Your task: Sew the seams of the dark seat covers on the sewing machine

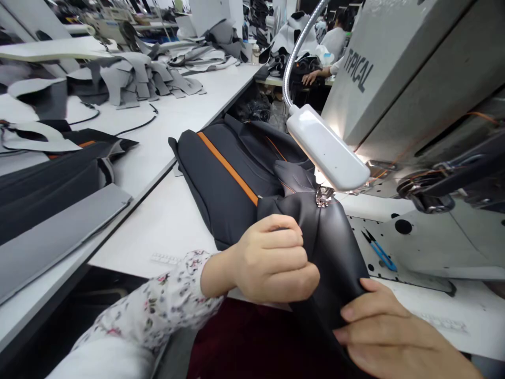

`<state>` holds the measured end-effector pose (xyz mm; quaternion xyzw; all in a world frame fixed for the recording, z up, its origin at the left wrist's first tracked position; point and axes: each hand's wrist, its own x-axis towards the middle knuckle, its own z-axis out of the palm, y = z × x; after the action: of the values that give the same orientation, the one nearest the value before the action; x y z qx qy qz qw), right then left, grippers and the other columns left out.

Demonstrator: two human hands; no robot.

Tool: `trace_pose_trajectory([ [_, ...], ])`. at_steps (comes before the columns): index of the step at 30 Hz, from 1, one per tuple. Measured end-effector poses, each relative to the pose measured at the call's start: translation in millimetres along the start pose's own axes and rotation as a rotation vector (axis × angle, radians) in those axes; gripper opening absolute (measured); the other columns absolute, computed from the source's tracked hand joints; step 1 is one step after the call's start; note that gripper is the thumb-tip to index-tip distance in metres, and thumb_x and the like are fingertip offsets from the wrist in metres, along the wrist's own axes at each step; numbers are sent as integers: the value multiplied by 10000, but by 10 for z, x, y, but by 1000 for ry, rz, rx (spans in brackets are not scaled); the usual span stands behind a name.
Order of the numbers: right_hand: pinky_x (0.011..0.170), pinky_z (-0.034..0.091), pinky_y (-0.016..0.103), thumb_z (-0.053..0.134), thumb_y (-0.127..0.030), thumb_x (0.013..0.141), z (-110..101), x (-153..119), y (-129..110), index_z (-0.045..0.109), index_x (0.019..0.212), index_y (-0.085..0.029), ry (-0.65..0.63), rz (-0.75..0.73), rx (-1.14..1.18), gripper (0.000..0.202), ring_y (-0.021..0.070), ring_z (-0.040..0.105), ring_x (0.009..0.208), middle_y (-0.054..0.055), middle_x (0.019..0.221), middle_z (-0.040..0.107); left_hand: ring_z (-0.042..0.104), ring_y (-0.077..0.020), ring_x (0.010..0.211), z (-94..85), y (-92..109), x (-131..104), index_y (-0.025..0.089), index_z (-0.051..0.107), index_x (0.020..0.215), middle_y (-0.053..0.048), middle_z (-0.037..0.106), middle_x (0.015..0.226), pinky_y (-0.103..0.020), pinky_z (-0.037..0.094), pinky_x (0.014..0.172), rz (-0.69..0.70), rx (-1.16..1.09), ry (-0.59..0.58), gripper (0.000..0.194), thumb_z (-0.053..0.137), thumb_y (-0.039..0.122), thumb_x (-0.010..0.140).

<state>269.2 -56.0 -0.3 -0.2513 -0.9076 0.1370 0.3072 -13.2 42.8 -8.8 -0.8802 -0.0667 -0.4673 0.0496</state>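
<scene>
chiefly soft, pliable, likely slick: dark leatherette cover (pixel 335 247) at table's (pixel 165 221) near edge, left hand (pixel 272 260) clenched on fold, right hand (pixel 394 337) fingers flat along hem; best gripped at folded seam.

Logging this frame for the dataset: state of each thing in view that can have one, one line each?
Left hand: closed on a fold of the dark leather cover.
Right hand: fingers flat on the cover's lower edge.
Dark leather cover: bunched under the presser foot, the rest draped over the table.
Lamp: on.
Blue snips: lying on the machine bed, untouched.
</scene>
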Motion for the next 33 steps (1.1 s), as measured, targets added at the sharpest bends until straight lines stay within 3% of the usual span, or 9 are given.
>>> trace_pose_trajectory([
  [2, 1198, 486, 385, 422, -108, 976, -93, -31, 129, 616, 1369, -271, -29, 13, 16, 468, 201, 654, 1305, 1, 1256, 764, 669, -150, 886, -17, -34, -26, 181, 689, 944, -5, 686, 832, -329, 579, 990, 69, 33, 7, 126, 581, 173, 1007],
  [5, 1165, 519, 360, 457, -55, 936, -175, 75, 348, 602, 1400, -226, -57, 127, -143, 515, 215, 537, 1450, 61, 1492, 628, 682, -160, 1043, 31, -72, -63, 220, 687, 1140, 14, 692, 940, -413, 528, 1146, 142, 67, -150, 147, 636, 207, 1002],
  [9, 1181, 505, 430, 490, -41, 930, -70, 332, 536, 645, 1252, -205, -79, 50, -324, 393, 253, 514, 1473, 100, 1491, 627, 544, -133, 665, 1, -99, 28, 196, 670, 934, 32, 558, 714, -292, 562, 762, 204, 179, -422, 145, 564, 170, 1029],
  [13, 1127, 548, 487, 475, -50, 963, 60, 400, 599, 638, 1107, -198, -90, 10, -414, 263, 269, 631, 1350, 71, 1343, 730, 517, -157, 639, -38, -96, 77, 161, 655, 919, -10, 573, 714, -303, 460, 625, 92, 227, -567, 220, 472, 125, 1036],
  [16, 1153, 527, 469, 480, -51, 989, 90, 335, 618, 643, 1120, -188, -82, -6, -445, 251, 257, 619, 1368, 69, 1364, 720, 507, -159, 620, -24, -59, 15, 114, 676, 1160, -45, 659, 833, -308, 432, 592, 12, 227, -622, 259, 454, 116, 1026],
  [18, 1180, 502, 460, 479, -46, 992, 94, 294, 626, 649, 1128, -186, -77, -2, -454, 259, 249, 603, 1388, 70, 1380, 711, 510, -153, 638, -23, -38, -27, 111, 675, 1258, -98, 735, 1120, -312, 440, 604, -32, 223, -662, 323, 470, 116, 1009],
  [21, 1205, 476, 450, 470, -31, 985, 96, 261, 645, 651, 1152, -185, -66, 6, -456, 291, 233, 597, 1395, 67, 1381, 711, 541, -159, 715, -50, -42, -39, 122, 668, 1355, -104, 644, 1471, -321, 465, 664, -38, 220, -705, 404, 488, 120, 993],
  [27, 1246, 421, 448, 511, -67, 995, 76, 235, 779, 653, 1183, -165, -15, 2, -422, 255, 221, 554, 1438, 108, 1408, 691, 562, -160, 808, -63, -131, 19, 153, 677, 1378, -62, 624, 1513, -321, 459, 710, -21, 220, -764, 390, 492, 137, 1035],
  [33, 1187, 490, 472, 515, -137, 1006, 74, 238, 983, 653, 1202, -210, 73, 24, -375, 251, 238, 596, 1399, 109, 1404, 693, 577, -157, 849, 27, -254, 46, 197, 731, 1265, -45, 673, 1449, -327, 422, 718, -6, 241, -648, 309, 472, 176, 1098],
])
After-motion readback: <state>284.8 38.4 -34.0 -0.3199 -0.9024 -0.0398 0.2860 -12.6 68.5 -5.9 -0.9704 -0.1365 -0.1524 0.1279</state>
